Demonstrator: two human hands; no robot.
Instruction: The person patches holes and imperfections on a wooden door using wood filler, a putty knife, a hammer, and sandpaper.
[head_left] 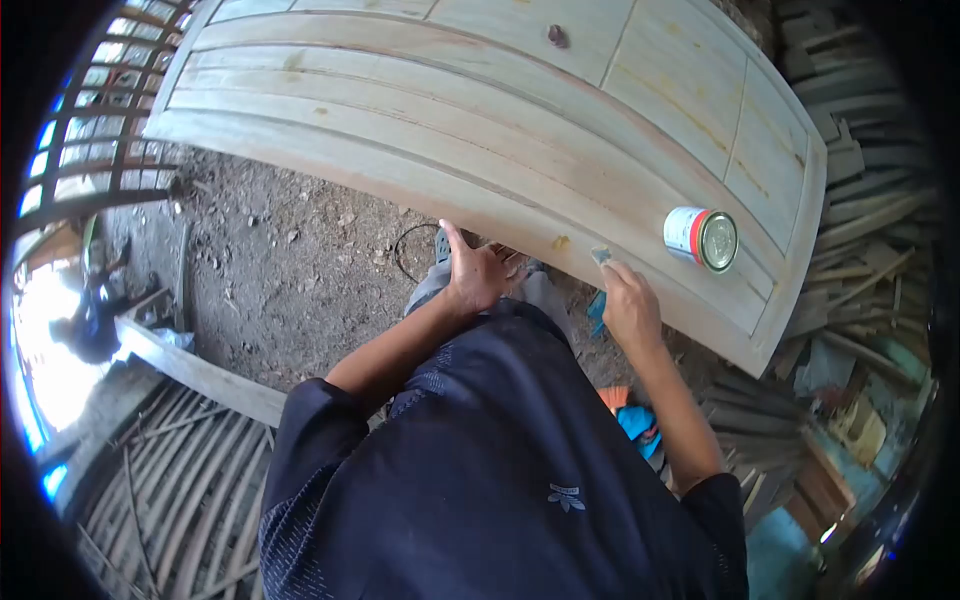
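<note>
Pale unfinished wood: a large panelled door (520,120) lies flat, raised above the dirt floor (290,280), its near long edge facing the person. Left hand (480,275) rests against that edge, thumb raised, fingers curled loosely. Right hand (628,300) pinches a small flat blue-grey tool (601,256), possibly a scraper, at the same edge beside a yellowish filler spot (561,242). A small red-and-white tin can (702,238) lies on its side near the door's right end. Stacked timber offcuts (860,200) crowd the right; open ground lies left.

Pale, bare, matt wooden door panel (520,130); shiny metal tin (701,238); rough dirt floor (290,280).
</note>
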